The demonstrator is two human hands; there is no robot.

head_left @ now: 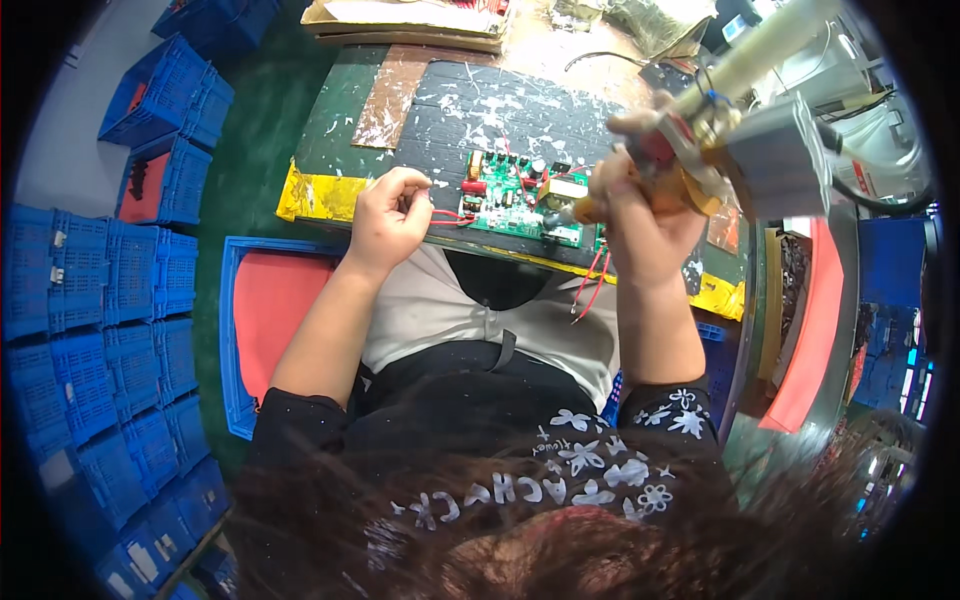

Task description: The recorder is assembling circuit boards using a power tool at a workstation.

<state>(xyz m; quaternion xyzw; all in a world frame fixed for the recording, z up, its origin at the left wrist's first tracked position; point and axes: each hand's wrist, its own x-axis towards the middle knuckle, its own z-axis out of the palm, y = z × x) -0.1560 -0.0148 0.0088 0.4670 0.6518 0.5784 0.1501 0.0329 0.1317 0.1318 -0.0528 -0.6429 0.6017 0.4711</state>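
While the left hand [388, 222] hovered over the taped front edge of the workbench, its fingers were curled in toward the palm, just beside a pair of red wires [452, 214]; whether it pinched their ends, I could not tell. The populated green circuit board [500, 221] lay on the scuffed black mat [440, 120], near the front edge and between the two hands. It carried a yellow-wrapped transformer [566, 189] toward its right end and a red cylindrical component [474, 188] toward its left. Over that right end, the right hand [650, 190] was closed around a hand tool with an amber nozzle [588, 210], blurred, its tip above or against the board; contact could not be made out. Beyond the tool stood out a grey boxy housing [780, 155] and a sloping pale tube [760, 50]. More red leads [594, 285] hung off the bench's front. Stacked blue crates [80, 260] lined the left side.
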